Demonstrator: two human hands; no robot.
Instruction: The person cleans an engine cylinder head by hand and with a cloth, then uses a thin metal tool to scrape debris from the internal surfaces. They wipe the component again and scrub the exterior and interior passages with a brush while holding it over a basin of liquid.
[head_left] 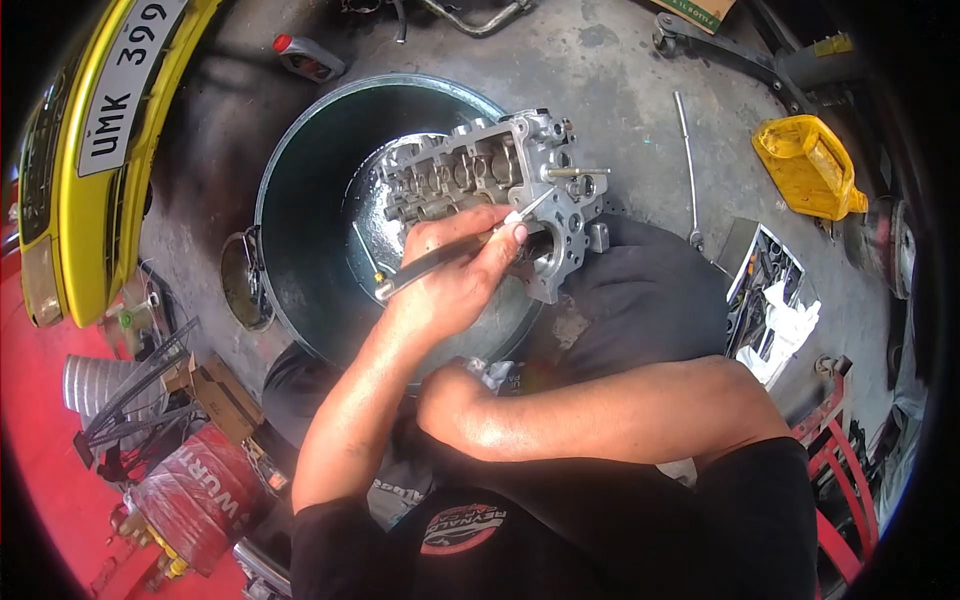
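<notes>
Cylinder head (455,178) lies tilted over the round basin (268,190), its broad end out past the rim, beside a dark-trousered leg (650,295). We note the left hand (455,265) closed around a slim, dark-bodied tool (440,262); its white tip is at the broad end's face. We record the right hand (455,395) curled low near the basin's near side, beside crumpled clear material (495,373); we cannot tell whether it grips this. On the concrete floor (600,85) we log a long metal wrench (687,165) and a yellow container (800,165) to the right, with a tool tray (765,260) partly under white cloth (788,318). Red-capped bottle (308,58) lies beyond the basin.
</notes>
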